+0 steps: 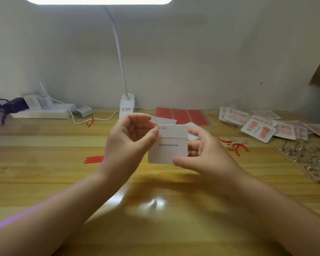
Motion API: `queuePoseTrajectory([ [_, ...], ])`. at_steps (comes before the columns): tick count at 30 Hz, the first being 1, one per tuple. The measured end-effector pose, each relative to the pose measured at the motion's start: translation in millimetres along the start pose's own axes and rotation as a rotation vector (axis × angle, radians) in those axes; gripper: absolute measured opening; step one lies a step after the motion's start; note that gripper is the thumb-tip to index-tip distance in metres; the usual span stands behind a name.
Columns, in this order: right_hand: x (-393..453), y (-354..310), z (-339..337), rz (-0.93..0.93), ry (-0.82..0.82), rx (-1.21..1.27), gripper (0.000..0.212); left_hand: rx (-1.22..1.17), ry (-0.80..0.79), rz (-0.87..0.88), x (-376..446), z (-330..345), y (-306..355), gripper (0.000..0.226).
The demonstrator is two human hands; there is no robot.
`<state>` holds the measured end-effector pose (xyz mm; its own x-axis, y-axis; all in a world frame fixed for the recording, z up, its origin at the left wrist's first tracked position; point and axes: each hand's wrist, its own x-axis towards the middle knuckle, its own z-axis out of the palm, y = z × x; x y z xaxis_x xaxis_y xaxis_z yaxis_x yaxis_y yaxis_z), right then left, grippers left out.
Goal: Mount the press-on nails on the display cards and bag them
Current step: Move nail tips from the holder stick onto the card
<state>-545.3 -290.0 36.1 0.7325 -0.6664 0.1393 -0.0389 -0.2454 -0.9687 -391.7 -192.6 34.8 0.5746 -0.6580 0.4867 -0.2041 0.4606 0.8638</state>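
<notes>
1. Wooden table (44, 182) fills the view, pale wall behind; a white clip lamp (127, 105) stands at the far edge, its neck rising to the lit head overhead.
2. Far left, a white power strip (42, 112) with plugs in it; far centre-right, red adhesive sheets (181, 116) lie flat.
3. Right side, a spread of bagged nail cards (262, 126) with orange nails; nearer, a wooden board of metal nail stands (307, 159).
4. Centre, above the table, a white display card (169, 146) reading "Handmade Nail", held upright between both hands; more white cards show just behind it.
5. Left hand (129, 141) pinches the card's upper left edge, thumb against curled fingers; right hand (203, 154) grips the lower right corner, thumb in front, fingers behind.
6. Red backing strips (93, 159) lie left of the hands; curled red strips (236, 145) to the right.
</notes>
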Motion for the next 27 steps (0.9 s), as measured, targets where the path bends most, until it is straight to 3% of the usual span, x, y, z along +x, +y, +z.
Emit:
queuePoseTrajectory([
  [4, -3, -5, 10, 0.010, -0.050, 0.104, 0.042, 0.072, -0.032, 0.093, -2, 7, 6, 0.022],
  [7, -3, -18, 11, 0.030, -0.063, 0.252, 0.030, 0.084, -0.044, 0.131, 2, 9, 16, 0.022],
  [14, 7, -53, -2, -0.007, -0.009, 0.389, 0.014, 0.215, -0.036, 0.213, 20, 13, 49, 0.018],
  [19, 8, -60, -7, -0.080, 0.012, 0.337, 0.012, 0.477, 0.102, 0.386, 20, 18, 53, 0.013],
  [23, 1, -55, -7, -0.120, 0.038, 0.283, 0.015, 0.709, 0.104, 0.584, 11, 21, 47, 0.009],
  [27, -4, -56, -9, -0.130, 0.041, 0.244, 0.016, 0.772, 0.112, 0.700, 11, 16, 45, 0.008],
])
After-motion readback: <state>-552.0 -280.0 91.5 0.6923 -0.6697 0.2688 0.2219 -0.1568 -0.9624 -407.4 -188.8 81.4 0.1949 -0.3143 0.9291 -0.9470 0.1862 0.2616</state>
